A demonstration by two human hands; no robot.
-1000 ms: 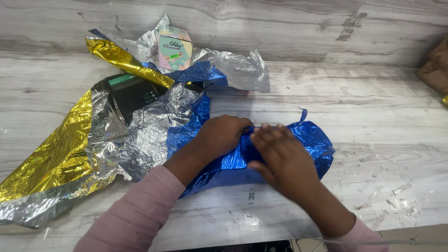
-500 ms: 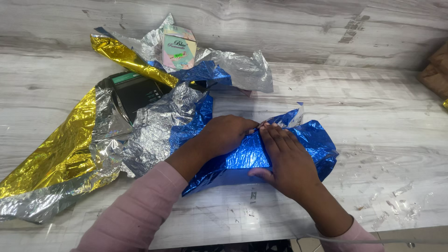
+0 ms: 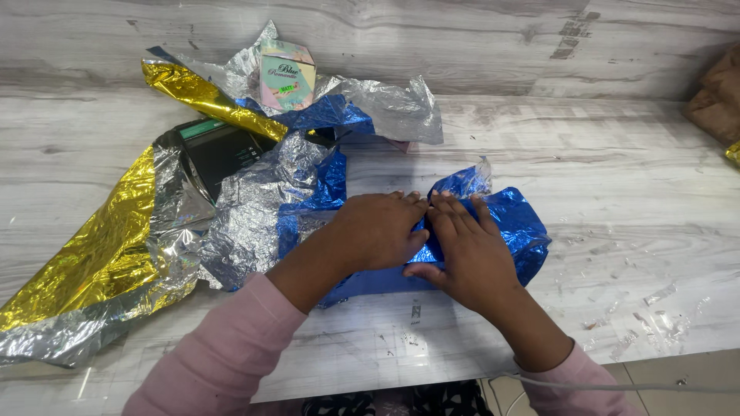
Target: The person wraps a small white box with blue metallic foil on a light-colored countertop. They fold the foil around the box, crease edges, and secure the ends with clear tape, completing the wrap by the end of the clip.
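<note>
Grey wood-grain surface (image 3: 586, 146) carries a blue foil-wrapped bundle (image 3: 516, 223), which lies under both hands. Left hand (image 3: 378, 229) and right hand (image 3: 466, 250) press flat on it, fingers spread, fingertips meeting, clasping nothing. Beyond the left hand lie crumpled gold and silver foil (image 3: 116, 246), a dark box (image 3: 220, 150) and a small pastel carton (image 3: 285, 75).

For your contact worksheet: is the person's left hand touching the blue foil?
Touching. The head view shows the left hand pressed flat on the blue foil, no gap.
</note>
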